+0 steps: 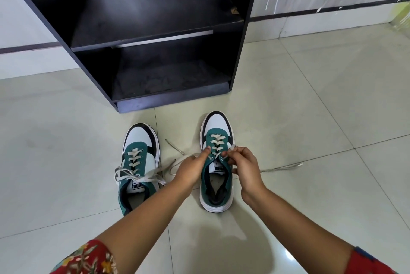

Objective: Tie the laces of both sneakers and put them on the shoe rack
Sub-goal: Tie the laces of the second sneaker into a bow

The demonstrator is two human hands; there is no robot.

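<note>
Both sneakers on floor before shoe rack (142,29). Left sneaker (138,167) bow-tied. Left hand (193,169) and right hand (241,165) pinching lace (281,167) ends over right sneaker (217,162). Risk: long tail slipping, knot loosening.

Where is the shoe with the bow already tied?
The tied sneaker sits on the floor, left in the head view, beside the sneaker being laced, just before the black shoe rack.

Light: bright, even daylight filling the room.
Shadow: soft dark patch lying on the floor (233,242) between the forearms.
Glare: small white glint showing on a tile at lower right.
Edges: wide-angle lens bending the shelf (155,18) and walls.
Focus: staying sharp centrally.
</note>
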